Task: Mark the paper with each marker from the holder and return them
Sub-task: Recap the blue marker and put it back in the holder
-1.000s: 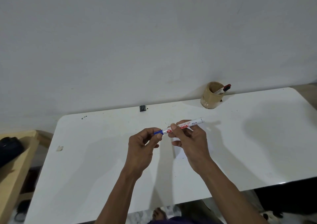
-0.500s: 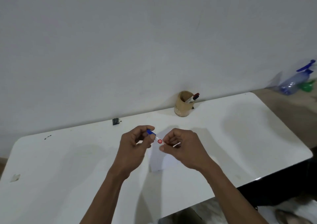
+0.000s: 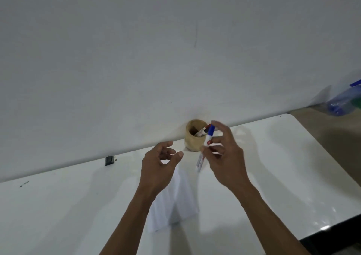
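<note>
Beside the tan cylindrical wooden holder, right hand pinches blue-capped white marker; left hand loose, fingers apart, holding nothing.

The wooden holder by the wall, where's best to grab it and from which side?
Wrap the bare round wall of the wooden holder low down, from its left side: it stands upright, the wall is close behind, and the right hand with the blue-capped marker crowds its right.

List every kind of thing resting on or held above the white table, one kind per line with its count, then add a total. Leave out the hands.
Markers: 2, the blue-capped marker in the right hand and the red-and-black-capped marker in the holder
Holder: 1
Sheet of paper: 1
Small black object by the wall: 1
Total: 5
</note>
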A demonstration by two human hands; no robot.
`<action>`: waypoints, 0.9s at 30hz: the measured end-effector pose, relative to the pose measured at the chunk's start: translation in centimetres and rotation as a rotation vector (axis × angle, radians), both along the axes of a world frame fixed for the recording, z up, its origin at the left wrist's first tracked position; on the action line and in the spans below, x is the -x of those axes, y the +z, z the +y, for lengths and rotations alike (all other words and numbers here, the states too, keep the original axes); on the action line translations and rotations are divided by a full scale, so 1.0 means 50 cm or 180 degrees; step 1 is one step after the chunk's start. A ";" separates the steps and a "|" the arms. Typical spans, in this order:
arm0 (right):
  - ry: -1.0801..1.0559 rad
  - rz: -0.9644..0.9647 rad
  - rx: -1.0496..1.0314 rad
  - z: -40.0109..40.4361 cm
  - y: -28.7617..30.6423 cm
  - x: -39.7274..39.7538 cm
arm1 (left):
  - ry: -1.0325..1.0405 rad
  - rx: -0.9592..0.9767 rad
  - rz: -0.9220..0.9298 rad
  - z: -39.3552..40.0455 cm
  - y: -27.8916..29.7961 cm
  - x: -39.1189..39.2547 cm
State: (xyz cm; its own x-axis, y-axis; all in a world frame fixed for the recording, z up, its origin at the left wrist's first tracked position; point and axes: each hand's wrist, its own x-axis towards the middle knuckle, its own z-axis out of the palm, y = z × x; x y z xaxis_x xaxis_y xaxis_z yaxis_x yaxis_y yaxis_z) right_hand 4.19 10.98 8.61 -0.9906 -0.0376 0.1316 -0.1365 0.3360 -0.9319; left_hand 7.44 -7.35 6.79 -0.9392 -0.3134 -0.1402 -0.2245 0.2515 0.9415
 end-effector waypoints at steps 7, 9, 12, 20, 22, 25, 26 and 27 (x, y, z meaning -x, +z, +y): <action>-0.0856 0.0593 0.0536 0.020 0.016 0.143 | 0.0040 0.0434 -0.0134 0.072 -0.055 0.124; -0.0916 0.0584 0.0637 0.016 0.007 0.175 | 0.0027 0.0494 -0.0218 0.091 -0.074 0.152; -0.0806 0.0470 0.0540 0.010 -0.025 0.205 | 0.0018 0.0451 -0.0300 0.113 -0.094 0.179; -0.0818 0.0245 0.0321 0.017 -0.109 0.230 | 0.0135 0.0196 -0.0038 0.129 -0.121 0.198; -0.0761 0.0172 0.0249 0.016 -0.118 0.232 | 0.0141 0.0121 -0.0001 0.128 -0.123 0.198; -0.0727 0.0059 0.0051 0.012 -0.122 0.236 | 0.0138 0.0102 0.0063 0.128 -0.129 0.198; -0.0708 0.0007 -0.0008 0.011 -0.122 0.238 | 0.0140 0.0100 0.0078 0.129 -0.131 0.198; -0.0686 -0.0046 -0.0055 0.009 -0.122 0.240 | 0.0142 0.0090 0.0091 0.129 -0.133 0.198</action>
State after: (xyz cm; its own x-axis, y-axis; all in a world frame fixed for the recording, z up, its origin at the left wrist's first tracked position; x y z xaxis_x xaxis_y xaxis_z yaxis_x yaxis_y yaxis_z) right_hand -7.79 11.44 2.53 -0.9777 0.1732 0.1184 -0.0464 0.3721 -0.9270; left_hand -2.47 -0.89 0.16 -0.9277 -0.3586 -0.1040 -0.2092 0.2685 0.9403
